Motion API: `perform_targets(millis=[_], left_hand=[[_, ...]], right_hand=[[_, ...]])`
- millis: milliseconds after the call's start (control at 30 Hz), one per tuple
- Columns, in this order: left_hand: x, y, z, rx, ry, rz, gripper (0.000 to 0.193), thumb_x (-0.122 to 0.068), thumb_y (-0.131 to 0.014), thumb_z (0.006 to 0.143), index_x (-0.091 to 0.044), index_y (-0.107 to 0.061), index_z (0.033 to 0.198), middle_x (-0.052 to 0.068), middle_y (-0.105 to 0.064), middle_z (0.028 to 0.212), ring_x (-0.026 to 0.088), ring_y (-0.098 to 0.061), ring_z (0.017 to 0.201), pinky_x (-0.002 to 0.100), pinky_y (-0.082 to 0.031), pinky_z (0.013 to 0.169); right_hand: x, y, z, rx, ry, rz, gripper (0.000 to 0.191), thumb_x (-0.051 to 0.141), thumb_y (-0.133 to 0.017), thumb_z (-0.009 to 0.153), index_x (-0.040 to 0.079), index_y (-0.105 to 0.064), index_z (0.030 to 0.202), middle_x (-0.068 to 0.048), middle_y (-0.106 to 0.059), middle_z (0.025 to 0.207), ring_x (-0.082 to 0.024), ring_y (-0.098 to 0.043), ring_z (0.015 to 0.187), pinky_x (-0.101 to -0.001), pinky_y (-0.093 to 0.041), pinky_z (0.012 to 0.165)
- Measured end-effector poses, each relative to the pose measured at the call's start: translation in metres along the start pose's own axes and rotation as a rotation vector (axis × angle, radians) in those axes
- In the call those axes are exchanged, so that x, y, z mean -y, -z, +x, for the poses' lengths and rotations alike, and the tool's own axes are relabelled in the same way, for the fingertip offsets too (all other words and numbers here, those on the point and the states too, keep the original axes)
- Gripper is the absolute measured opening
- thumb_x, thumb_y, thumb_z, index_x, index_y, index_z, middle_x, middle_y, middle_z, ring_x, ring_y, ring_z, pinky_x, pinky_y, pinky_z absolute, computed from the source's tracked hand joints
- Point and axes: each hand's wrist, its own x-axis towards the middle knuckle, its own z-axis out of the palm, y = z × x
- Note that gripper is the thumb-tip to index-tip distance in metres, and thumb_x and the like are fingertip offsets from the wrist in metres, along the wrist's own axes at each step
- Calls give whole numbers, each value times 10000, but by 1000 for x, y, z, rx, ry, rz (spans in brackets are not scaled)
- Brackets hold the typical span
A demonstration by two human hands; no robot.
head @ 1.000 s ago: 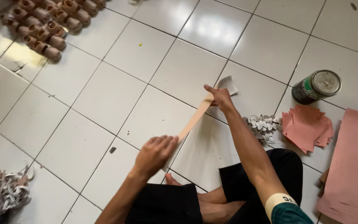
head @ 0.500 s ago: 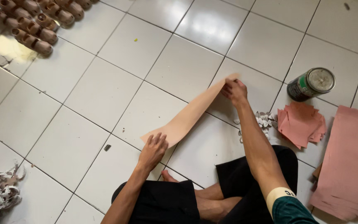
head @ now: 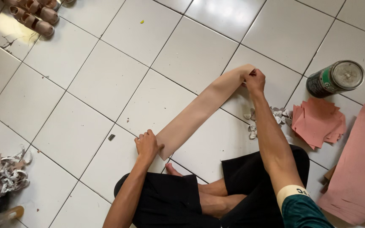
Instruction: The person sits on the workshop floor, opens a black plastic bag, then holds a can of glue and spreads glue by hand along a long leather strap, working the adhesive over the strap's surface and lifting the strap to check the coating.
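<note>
A long tan strip of leather-like sheet (head: 203,110) lies flat on the white tiled floor (head: 106,80), stretched between both hands. The left hand (head: 147,145) presses its near end with closed fingers; the right hand (head: 254,80) pinches the far end. The step looks like smoothing it out; a steady pull seems needed.

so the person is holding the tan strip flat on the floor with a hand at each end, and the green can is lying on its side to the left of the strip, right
Not quite. The green can lies on its side to the right of the tan strip, not the left, near the pink sheets. The head view shows it. The rest holds: the left hand and right hand each have a grip on one end of the strip on the floor.
</note>
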Motion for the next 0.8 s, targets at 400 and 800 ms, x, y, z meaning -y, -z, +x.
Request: perform_targets(millis=[400,800], left_hand=[[-3,22,0,244,68,-976,425,-230,-739,855,69,-618,1132,229,-771,959,236,-781,748,313,-640,628],[11,-7,14,204,129,-1032,438,-236,-750,879,18,-600,1202,175,-783,955,232,-768,767,355,-628,564]], right_hand=[[14,53,13,-112,31,-182,549,79,-709,841,65,-489,1344,-73,-659,1051,-195,-713,887,-347,-658,730],[-15,143,-2,-457,729,-827,712,308,-897,876,61,-525,1431,-217,-540,1441,-389,-509,1357,-513,-438,1135]])
